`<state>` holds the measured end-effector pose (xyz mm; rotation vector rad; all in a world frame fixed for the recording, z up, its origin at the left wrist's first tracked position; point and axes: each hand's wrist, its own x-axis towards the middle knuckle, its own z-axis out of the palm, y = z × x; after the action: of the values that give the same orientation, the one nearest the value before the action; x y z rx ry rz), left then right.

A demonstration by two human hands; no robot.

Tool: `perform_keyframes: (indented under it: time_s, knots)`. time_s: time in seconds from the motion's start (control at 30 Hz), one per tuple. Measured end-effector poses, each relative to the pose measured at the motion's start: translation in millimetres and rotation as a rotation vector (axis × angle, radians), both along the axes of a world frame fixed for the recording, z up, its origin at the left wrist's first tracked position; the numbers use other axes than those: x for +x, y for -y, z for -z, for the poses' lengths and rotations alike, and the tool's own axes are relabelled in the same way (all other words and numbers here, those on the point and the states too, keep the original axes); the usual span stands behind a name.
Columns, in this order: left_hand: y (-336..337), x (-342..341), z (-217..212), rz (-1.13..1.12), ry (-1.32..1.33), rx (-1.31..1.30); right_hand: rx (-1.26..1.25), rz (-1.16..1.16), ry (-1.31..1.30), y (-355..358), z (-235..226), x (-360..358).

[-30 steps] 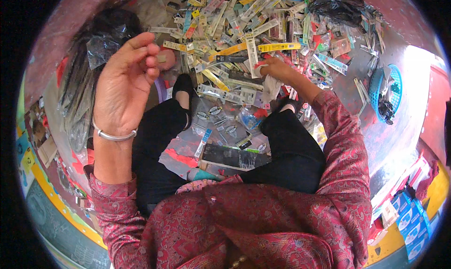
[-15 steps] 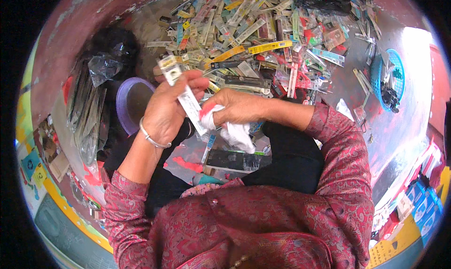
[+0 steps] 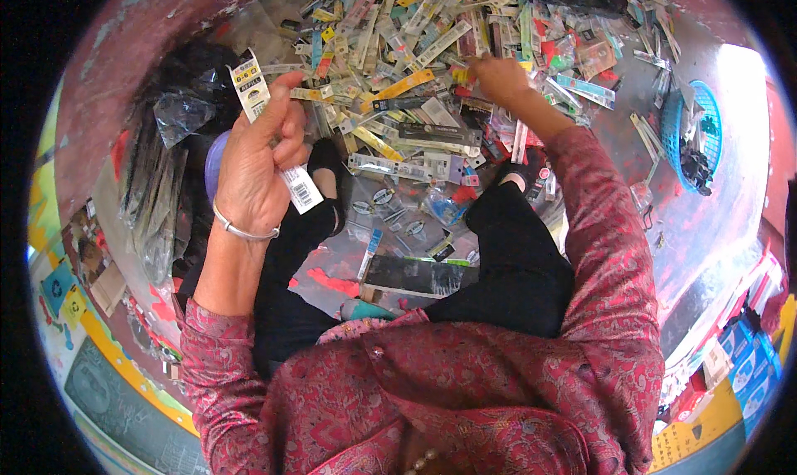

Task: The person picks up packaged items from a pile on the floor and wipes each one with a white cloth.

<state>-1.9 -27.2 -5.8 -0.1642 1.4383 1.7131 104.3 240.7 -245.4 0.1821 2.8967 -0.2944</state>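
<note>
Up front, left hand grips a packet; right hand pinches into the pile.

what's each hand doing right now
Left hand: closed on a long white card packet.
Right hand: down in the heap of flat coloured packets; whether its grip is closed cannot be told.

The sleeves are dark red with a fine woven pattern. The trousers are black. The far pile of packets is yellow, white, red and blue. At right is a blue basket. The bracelet is silver.
</note>
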Motion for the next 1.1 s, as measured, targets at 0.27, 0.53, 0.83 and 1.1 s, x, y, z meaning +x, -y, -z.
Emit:
perform_keyframes:
  time_s: [0.27, 0.53, 0.83, 1.1]
  knots:
    - [-2, 2, 9, 0.048, 0.013, -0.037, -0.863, 0.19, -0.187, -28, -122, -24]
    - [-12, 30, 16, 0.32, -0.148, -0.273, -1.538, 0.344, 0.247, 107, -175, -30]
    - [-9, 14, 0, 0.176, -0.065, -0.359, -0.72, 0.238, 0.025, 22, -30, -27]
    - [-11, 13, -7, 0.157, -0.111, -0.292, -0.154, 0.085, 0.146, 98, 44, 2]
